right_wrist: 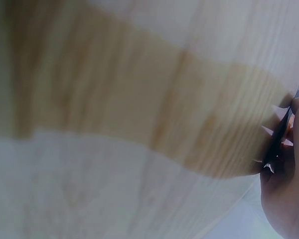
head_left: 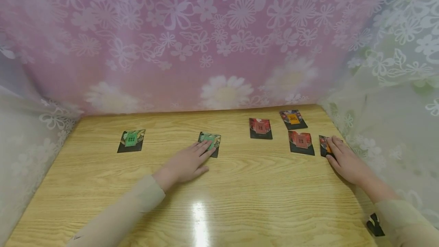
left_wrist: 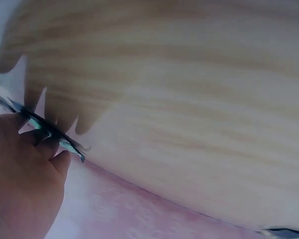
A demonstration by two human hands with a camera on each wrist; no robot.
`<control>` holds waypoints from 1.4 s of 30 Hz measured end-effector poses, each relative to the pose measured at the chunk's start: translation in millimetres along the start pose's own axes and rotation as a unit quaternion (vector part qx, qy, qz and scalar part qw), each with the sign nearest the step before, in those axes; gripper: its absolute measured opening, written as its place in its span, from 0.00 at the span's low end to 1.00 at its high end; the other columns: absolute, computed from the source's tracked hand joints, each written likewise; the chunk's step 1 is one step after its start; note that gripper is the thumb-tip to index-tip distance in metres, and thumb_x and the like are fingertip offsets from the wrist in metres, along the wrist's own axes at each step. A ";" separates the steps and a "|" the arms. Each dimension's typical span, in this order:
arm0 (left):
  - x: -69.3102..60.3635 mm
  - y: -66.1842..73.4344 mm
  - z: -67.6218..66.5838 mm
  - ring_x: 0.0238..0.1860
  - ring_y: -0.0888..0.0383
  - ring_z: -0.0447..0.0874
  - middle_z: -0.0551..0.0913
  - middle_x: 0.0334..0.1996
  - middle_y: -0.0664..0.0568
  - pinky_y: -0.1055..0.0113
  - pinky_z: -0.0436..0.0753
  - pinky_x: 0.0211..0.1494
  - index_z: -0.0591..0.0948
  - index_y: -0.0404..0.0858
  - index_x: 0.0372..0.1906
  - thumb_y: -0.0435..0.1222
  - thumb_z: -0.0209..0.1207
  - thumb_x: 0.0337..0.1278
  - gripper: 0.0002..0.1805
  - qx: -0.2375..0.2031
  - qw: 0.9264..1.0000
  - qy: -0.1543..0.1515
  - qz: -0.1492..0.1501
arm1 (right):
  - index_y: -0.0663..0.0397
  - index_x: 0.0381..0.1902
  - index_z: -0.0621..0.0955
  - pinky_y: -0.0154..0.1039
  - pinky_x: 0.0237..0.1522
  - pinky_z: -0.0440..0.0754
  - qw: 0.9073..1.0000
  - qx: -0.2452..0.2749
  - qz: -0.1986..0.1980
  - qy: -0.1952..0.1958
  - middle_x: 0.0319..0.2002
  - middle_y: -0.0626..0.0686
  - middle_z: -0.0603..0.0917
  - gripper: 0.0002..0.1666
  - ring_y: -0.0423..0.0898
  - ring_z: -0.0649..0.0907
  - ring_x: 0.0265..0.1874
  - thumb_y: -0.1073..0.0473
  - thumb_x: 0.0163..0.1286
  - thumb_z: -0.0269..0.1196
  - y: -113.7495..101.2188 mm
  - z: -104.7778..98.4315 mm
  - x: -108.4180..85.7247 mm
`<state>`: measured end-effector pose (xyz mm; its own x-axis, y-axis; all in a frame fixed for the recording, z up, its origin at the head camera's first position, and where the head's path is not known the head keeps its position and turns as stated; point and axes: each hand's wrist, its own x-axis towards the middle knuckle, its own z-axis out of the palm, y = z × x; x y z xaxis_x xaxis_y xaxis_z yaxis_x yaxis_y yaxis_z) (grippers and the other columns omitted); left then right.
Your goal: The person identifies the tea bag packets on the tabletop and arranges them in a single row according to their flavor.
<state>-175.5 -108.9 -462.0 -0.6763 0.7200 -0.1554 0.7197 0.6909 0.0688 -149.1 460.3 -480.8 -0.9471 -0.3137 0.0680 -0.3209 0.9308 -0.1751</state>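
My left hand [head_left: 186, 162] lies with straight fingers over a green-and-black packet [head_left: 215, 151] near the middle of the table, hiding part of it. In the left wrist view the fingers touch this packet [left_wrist: 65, 142] on the wood. At the right side my right hand [head_left: 346, 163] rests its extended fingers on an orange-labelled black packet [head_left: 323, 148] and covers much of it. Just left of that hand is a red-and-black packet [head_left: 302, 143]. The right wrist view shows the fingers at the covered packet's dark edge [right_wrist: 276, 144].
Another green packet [head_left: 131, 141] lies at the left, a second red packet [head_left: 260, 128] right of centre, and a second orange-labelled packet [head_left: 293, 119] near the back edge. Flowered curtains [head_left: 219, 48] enclose the wooden table [head_left: 240, 201]. A small black object [head_left: 375, 225] shows below the right forearm.
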 end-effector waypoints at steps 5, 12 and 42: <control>-16.6 -18.8 2.4 0.88 0.43 0.49 0.50 0.87 0.41 0.47 0.56 0.89 0.54 0.41 0.87 0.54 0.45 0.85 0.39 -0.014 1.000 0.018 -0.018 | 0.77 0.82 0.52 0.70 0.82 0.53 1.000 -0.004 0.002 -0.005 0.77 0.84 0.56 0.39 0.79 0.57 0.79 0.56 0.88 0.49 -0.2 -0.5 0.6; -36.3 -44.3 6.5 0.87 0.42 0.51 0.51 0.87 0.40 0.45 0.59 0.88 0.56 0.39 0.86 0.53 0.47 0.85 0.38 -0.017 0.998 0.035 -0.049 | 0.77 0.82 0.51 0.71 0.82 0.51 1.000 0.005 0.011 -0.020 0.78 0.84 0.54 0.39 0.79 0.55 0.79 0.55 0.89 0.48 -0.6 -0.4 -1.0; -83.1 -89.4 10.4 0.85 0.38 0.55 0.55 0.85 0.37 0.40 0.63 0.85 0.59 0.36 0.85 0.50 0.50 0.84 0.37 -0.022 0.993 0.059 -0.104 | 0.77 0.82 0.52 0.72 0.80 0.54 1.000 -0.002 0.018 -0.021 0.78 0.83 0.54 0.39 0.78 0.55 0.80 0.54 0.89 0.48 -4.7 -4.0 0.3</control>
<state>-182.0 -231.1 -465.5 -0.8255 0.5618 -0.0541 0.5561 0.8261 0.0914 -147.9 456.5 -476.1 -0.9573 -0.2882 0.0213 -0.2874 0.9420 -0.1733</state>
